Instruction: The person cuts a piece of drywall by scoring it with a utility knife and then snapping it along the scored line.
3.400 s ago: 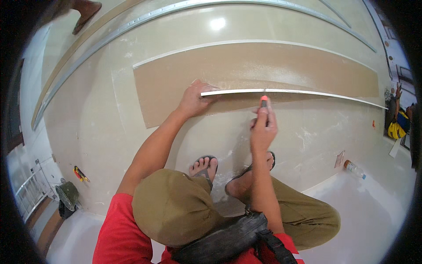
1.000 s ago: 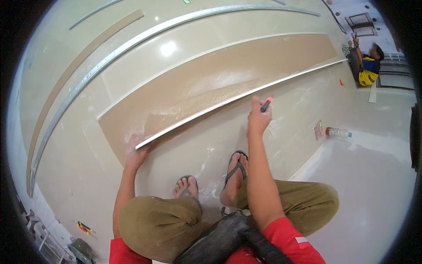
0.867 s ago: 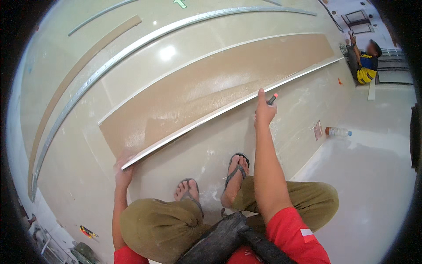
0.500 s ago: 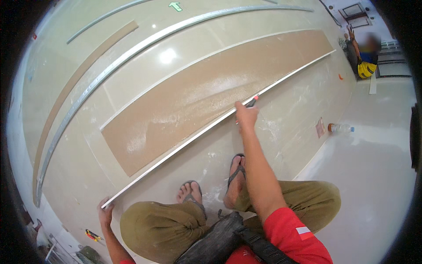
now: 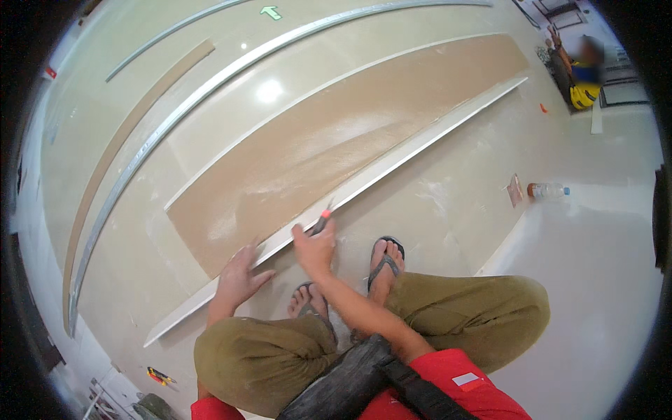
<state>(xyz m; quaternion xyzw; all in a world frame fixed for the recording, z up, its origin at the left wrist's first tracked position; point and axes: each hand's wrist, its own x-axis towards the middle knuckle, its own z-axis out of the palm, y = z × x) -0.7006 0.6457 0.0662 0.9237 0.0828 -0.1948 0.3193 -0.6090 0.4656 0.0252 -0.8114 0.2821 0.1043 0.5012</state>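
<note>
A long brown-faced plasterboard sheet [image 5: 336,150] lies on the floor before me. Along its near edge runs a narrow white strip [image 5: 420,155], its pale face up. My left hand [image 5: 239,280] rests over the strip's near-left part, fingers spread, holding nothing. A little to the right, my right hand [image 5: 315,250] is closed round a dark utility knife [image 5: 322,222] with a red end, close above the strip. Its thin tip shows only faintly.
Curved by the lens, a metal channel [image 5: 231,70] and a brown strip [image 5: 133,119] lie beyond the sheet. A red-and-yellow tool [image 5: 160,376] lies at lower left. A bottle [image 5: 548,190] stands or lies right. Another person [image 5: 584,77] is at far right.
My left hand has let go of the strip's left end and moved right onto it. My right hand, with the knife, has come left and nearer. The strip has turned, showing a wider white face.
</note>
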